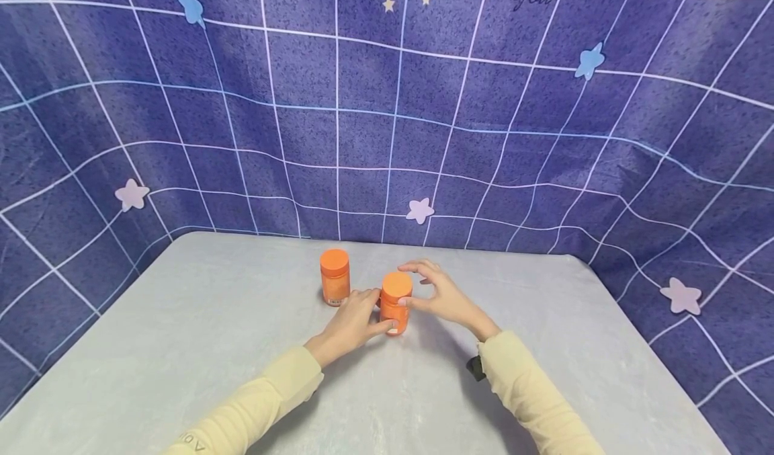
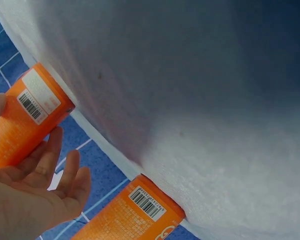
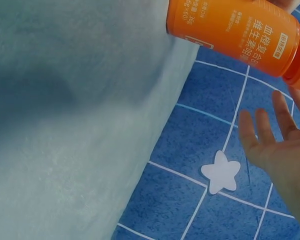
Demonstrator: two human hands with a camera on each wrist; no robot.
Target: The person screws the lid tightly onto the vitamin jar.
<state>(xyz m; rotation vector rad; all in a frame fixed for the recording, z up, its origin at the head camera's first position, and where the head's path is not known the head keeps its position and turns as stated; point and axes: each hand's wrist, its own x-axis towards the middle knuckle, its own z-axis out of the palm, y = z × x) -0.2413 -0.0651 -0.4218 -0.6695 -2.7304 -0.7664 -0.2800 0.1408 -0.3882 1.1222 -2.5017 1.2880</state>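
Upright on the table, an orange bottle [image 1: 394, 312] with an orange cap [image 1: 396, 284] stands between the two hands. My left hand [image 1: 353, 320] holds its body, thumb across the front and fingers around the far side. In the left wrist view a barcode label shows on this bottle [image 2: 27, 117]. My right hand [image 1: 444, 298] is at the cap, thumb at its front rim and index finger curved around its back edge. The remaining right fingers [image 3: 262, 125] extend loosely beside the bottle [image 3: 240, 32]. A second orange bottle [image 1: 335, 281], capped, stands just left of my left hand.
A pale grey cloth covers the table [image 1: 242, 307]. Behind it and at both sides hangs a dark blue curtain [image 1: 302, 139] with a white grid and stars. Dark shadows fall on the cloth beneath the forearms.
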